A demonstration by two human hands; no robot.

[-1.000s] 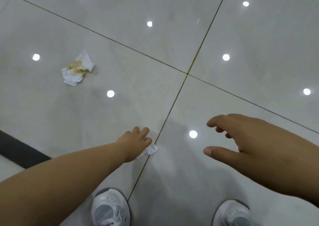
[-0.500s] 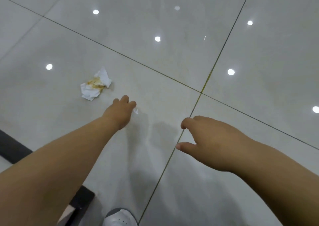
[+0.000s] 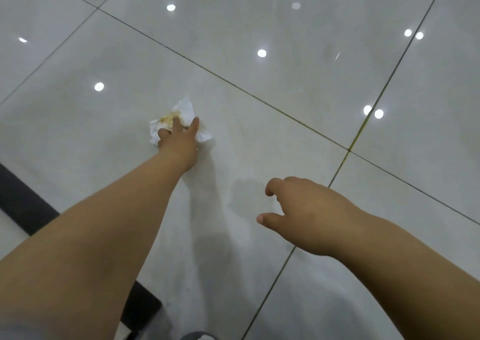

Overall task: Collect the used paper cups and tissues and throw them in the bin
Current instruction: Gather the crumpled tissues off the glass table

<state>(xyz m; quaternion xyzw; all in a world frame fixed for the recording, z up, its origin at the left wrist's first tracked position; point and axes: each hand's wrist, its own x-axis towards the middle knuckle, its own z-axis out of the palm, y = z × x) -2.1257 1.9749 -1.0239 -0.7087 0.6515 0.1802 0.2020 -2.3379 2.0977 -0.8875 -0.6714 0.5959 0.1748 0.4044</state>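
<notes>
Moved: my left hand [image 3: 179,145] was short of the stained tissue [image 3: 185,109] half a second ago; it now lies on it. My right hand [image 3: 309,209] has drifted toward 4 o'clock in the view.
Left hand: arm stretched out toward 11 o'clock, palm down on the near half of the tissue.
Left fingers [image 3: 193,126]: spread apart and nearly straight, touching the paper, with the thumb at its left edge; I do not see them closed round it.
Tissue: crumpled white paper with a yellow-brown smear, lying on the floor [image 3: 259,137] at about 11 o'clock from the middle of the view, poking out beyond the fingertips and on both sides of the hand.
Right hand: hovering over the floor, holding nothing, fingers loosely curled and thumb held apart.
Floor: glossy pale tiles with dark grout lines [image 3: 259,100] and round light reflections.
Edges: a dark strip [image 3: 23,196] at 8 o'clock; a bit of a shoe [image 3: 200,336] at 6 o'clock.
</notes>
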